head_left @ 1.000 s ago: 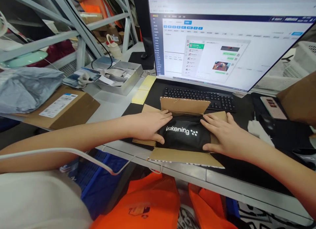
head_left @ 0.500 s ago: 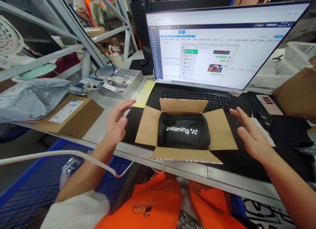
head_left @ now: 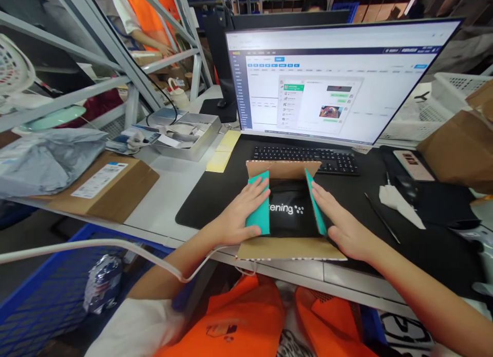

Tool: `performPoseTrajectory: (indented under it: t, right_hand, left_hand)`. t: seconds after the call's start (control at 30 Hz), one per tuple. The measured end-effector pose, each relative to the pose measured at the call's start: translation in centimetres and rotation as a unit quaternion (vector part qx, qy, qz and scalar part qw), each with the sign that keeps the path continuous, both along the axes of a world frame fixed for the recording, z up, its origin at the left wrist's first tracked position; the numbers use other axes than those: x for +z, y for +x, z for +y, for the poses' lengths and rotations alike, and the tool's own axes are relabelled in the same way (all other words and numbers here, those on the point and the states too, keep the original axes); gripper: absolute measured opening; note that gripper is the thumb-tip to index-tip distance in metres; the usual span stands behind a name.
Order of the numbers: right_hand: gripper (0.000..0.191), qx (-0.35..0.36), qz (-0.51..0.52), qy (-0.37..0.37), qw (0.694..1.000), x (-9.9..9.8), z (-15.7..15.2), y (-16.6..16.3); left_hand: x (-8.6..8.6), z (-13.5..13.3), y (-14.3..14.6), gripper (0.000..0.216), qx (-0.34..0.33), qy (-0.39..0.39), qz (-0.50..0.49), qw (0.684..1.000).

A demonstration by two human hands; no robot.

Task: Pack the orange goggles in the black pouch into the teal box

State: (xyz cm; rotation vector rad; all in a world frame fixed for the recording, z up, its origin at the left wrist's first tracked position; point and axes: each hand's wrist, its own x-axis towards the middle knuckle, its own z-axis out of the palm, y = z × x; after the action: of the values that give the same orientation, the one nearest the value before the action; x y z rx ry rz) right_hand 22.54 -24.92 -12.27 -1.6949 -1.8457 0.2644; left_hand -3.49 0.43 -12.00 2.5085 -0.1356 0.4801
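A cardboard box (head_left: 290,248) stands on the black desk mat, its near and far flaps spread outward. Inside lies a black pouch (head_left: 288,223) with white lettering, partly covered. My left hand (head_left: 242,208) rests flat with fingers stretched on the left flap (head_left: 262,205), whose teal outer face shows as it leans in over the pouch. Against the teal right flap (head_left: 316,208), my right hand (head_left: 342,223) presses with its fingers extended; that flap is tilted inward and stands steeper than the left one.
Behind the box are a keyboard (head_left: 304,157) and a large monitor (head_left: 331,90). A phone (head_left: 414,165), a mouse (head_left: 407,188) and a thin black pen-like stick (head_left: 382,218) lie right. At left sit a taped parcel (head_left: 115,192) and an open grey box (head_left: 192,146). A co-worker (head_left: 150,18) stands beyond.
Both hands have moved inward from beside the box onto its side flaps. These flaps have swung from lying outward to leaning in over the pouch.
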Motion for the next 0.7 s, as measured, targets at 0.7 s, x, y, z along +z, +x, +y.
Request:
performPoseTrajectory:
  t: [0.7]
  right_hand:
    - [0.12,0.045,0.029,0.026,0.998,0.7,-0.6,0.5]
  left_hand:
    - [-0.3,3.4,4.0,0.142,0.197,-0.158,-0.128,0.959]
